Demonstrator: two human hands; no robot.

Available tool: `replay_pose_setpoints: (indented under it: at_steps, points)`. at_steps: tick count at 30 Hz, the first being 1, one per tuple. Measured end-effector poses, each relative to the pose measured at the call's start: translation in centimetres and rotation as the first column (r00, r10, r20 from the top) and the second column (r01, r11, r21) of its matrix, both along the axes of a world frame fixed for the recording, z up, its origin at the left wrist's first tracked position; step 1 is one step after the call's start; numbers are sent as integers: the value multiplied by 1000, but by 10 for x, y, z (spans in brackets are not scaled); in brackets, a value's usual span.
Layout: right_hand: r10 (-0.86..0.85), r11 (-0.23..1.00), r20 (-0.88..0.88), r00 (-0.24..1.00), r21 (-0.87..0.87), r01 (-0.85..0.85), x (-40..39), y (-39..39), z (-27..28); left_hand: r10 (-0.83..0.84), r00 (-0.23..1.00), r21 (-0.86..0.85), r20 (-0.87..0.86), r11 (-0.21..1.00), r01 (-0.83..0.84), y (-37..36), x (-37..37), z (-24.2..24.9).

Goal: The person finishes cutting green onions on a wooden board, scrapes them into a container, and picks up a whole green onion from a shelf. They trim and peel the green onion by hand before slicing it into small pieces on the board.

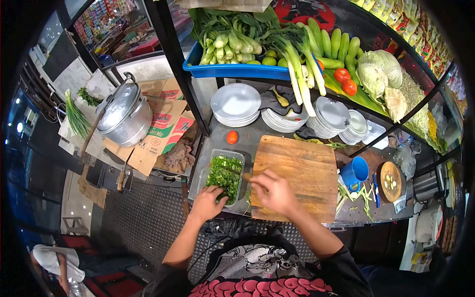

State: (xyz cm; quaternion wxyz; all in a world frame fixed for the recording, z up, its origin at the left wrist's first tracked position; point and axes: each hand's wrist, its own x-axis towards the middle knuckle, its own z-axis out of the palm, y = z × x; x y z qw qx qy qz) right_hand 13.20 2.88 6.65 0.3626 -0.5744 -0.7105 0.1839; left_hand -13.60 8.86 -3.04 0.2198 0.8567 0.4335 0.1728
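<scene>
A clear plastic container (241, 190) holds chopped green onions (225, 171). My left hand (209, 202) is at its lower left side, its fingers bent over the rim and touching the greens; whether they pinch any is hidden. My right hand (271, 192) is closed around the wooden handle of a knife (247, 176), whose blade points left over the greens. That hand is above the left part of a wooden cutting board (302, 163). One red tomato (232, 137) lies behind the container.
Stacked plates (236, 100) stand behind the board, below a blue tray (237, 71) of vegetables. Right of the board are a blue mug (354, 171), a blue-handled knife (376, 190) and a small round board (391, 195). A large pot (126, 119) sits left. Another person (59, 262) is at lower left.
</scene>
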Motion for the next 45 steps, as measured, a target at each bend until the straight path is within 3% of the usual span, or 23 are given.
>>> replay_pose_setpoints:
  at_steps: [2, 7, 10, 11, 15, 17, 20, 21, 22, 24, 25, 26, 28, 29, 30, 32, 35, 37, 38, 39, 40, 42, 45]
  points:
    - [69, 997, 220, 973, -45, -60, 0, -7, -14, -33, 999, 68, -11, 997, 33, -11, -5, 1]
    - [116, 993, 120, 986, -13, -116, -11, -3, -4, -75, 997, 179, -25, 981, 78, -10, -8, -1]
    - [175, 979, 295, 939, -157, -133, -5, -4, -8, -47, 999, 202, -23, 978, 51, -9, -9, -10]
    - [172, 979, 251, 953, -149, -138, -4, -6, -8, -50, 999, 206, 10, 977, 47, -7, -9, -12]
    - [-6, 999, -75, 997, -47, 3, 26, -24, 5, 3, 996, 131, 91, 991, -15, 4, -6, 3]
    - [-136, 989, -142, 980, -70, 127, 56, -45, 4, 72, 994, 39, 82, 996, -76, 7, -2, 26]
    - [-310, 930, -203, 929, -266, 252, 109, -85, -6, 168, 970, 101, 176, 977, -188, 24, 12, 39]
    - [-326, 916, -101, 940, -279, 288, 128, -101, -8, 152, 964, 220, 217, 955, -200, 26, 24, 52]
    - [-337, 903, 4, 942, -283, 324, 142, -114, -8, 110, 944, 190, 311, 966, -175, 28, 40, 70]
    - [-391, 882, -58, 919, -308, 356, 157, -134, -3, 31, 870, 141, 492, 983, -115, 33, 78, 106]
    - [-429, 872, -188, 883, -340, 352, 157, -138, -2, 61, 802, 7, 594, 997, -81, 40, 101, 113]
    - [-414, 884, -135, 900, -295, 362, 168, -140, -31, 104, 725, -121, 681, 992, -28, 47, 124, 121]
    - [-347, 933, 63, 936, -74, 351, 161, -131, -23, 297, 610, -442, 734, 892, 97, 62, 170, 167]
    - [-336, 942, 48, 941, 43, 334, 157, -124, -36, 364, 576, -538, 732, 828, 160, 72, 192, 185]
    - [-319, 947, 196, 927, 40, 318, 152, -120, -24, 430, 543, -619, 722, 752, 228, 78, 209, 199]
    - [-278, 960, 186, 942, 90, 265, 152, -111, -4, 425, 554, -646, 716, 705, 293, 88, 228, 214]
    - [-211, 961, -81, 974, 164, 222, 171, -71, 28, 397, 572, -626, 718, 727, 282, 88, 242, 218]
    - [-153, 967, -402, 903, 128, 221, 172, -21, 75, 400, 568, -613, 719, 751, 247, 87, 248, 217]
    - [-51, 959, -556, 830, 203, 195, 172, 18, 90, 417, 541, -609, 730, 756, 240, 84, 250, 220]
    - [-166, 946, -490, 856, 166, 278, 172, 49, 122, 433, 515, -606, 740, 761, 232, 81, 253, 223]
    - [-267, 954, -479, 836, -9, 300, 168, 76, 148, 444, 488, -601, 751, 767, 227, 79, 256, 228]
    - [-422, 898, -323, 847, -18, 440, 157, 126, 173, 396, 454, -464, 798, 885, 44, 67, 267, 233]
    - [-357, 932, -340, 870, -195, 306, 156, 136, 197, 312, 486, -258, 817, 950, -177, 56, 276, 242]
